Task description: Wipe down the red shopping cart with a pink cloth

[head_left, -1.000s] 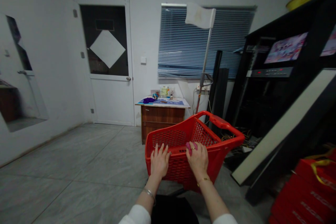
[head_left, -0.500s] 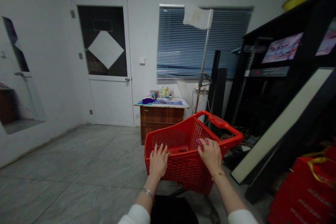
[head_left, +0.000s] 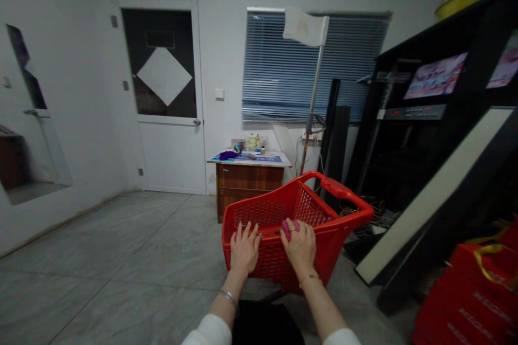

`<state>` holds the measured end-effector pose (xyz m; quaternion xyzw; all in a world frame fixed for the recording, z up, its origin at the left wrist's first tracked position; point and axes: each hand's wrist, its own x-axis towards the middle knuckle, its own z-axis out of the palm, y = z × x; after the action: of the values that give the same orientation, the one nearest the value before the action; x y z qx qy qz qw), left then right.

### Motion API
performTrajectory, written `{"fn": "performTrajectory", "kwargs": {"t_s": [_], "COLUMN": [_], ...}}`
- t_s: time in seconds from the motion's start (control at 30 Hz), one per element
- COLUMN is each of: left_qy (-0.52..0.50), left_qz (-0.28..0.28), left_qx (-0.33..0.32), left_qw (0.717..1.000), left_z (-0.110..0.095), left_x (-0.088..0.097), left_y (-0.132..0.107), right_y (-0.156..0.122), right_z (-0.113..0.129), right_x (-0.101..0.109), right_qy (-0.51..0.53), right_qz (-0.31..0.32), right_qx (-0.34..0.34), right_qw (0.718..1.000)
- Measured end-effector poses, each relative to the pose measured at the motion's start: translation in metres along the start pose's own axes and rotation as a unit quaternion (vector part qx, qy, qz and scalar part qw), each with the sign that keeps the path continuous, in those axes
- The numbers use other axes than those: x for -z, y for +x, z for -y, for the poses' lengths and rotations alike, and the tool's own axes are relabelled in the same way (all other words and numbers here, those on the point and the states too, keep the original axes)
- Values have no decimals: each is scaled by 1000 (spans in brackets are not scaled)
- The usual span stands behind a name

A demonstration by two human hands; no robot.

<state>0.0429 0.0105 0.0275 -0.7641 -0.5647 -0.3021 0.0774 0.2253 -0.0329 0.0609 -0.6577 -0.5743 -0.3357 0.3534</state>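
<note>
A red plastic shopping cart [head_left: 279,248] with mesh sides stands right in front of me, its handle toward the right. My left hand [head_left: 245,248] lies on the near rim at the left end, fingers spread and reaching over the edge. Farther right along the same rim, my right hand [head_left: 300,242] is closed around a crumpled pink cloth [head_left: 290,228]. That cloth is against the rim and mostly covered by the fingers. Part of the cart's near side is hidden behind my hands and forearms.
A wooden cabinet [head_left: 249,178] carrying small items stands behind the cart. A pole with a white flag [head_left: 305,27] rises beside it. Long panels [head_left: 437,194] lean against the black rack at right, near red KLGE-like lettered bags [head_left: 461,291]. A white door [head_left: 172,156] is at back left.
My right hand has slid left along the near rim with the pink cloth, closer to my left hand. My left hand and the cart have stayed in place.
</note>
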Motion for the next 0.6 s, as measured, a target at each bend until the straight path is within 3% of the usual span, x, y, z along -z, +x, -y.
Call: {"fn": "performTrajectory", "kwargs": {"t_s": [0.13, 0.23, 0.3, 0.5, 0.6], "left_qy": [-4, -4, -4, -16, -20], "left_qz": [4, 13, 11, 4, 4], "left_qx": [-5, -7, -10, -8, -5], "left_qw": [1000, 1000, 1000, 1000, 1000], "left_z": [1, 2, 3, 4, 2], "left_x": [1, 0, -2, -7, -6], "left_y": [0, 1, 1, 1, 0], "right_y": [-10, -8, -2, 33, 40], "right_z": [30, 22, -1, -96, -114], "right_x": [-6, -4, 0, 16, 18], "right_qy": [25, 31, 20, -61, -74], "right_qz": [18, 36, 37, -15, -41], "right_qx": [10, 39, 52, 23, 3], "right_qw": [999, 998, 998, 998, 996]}}
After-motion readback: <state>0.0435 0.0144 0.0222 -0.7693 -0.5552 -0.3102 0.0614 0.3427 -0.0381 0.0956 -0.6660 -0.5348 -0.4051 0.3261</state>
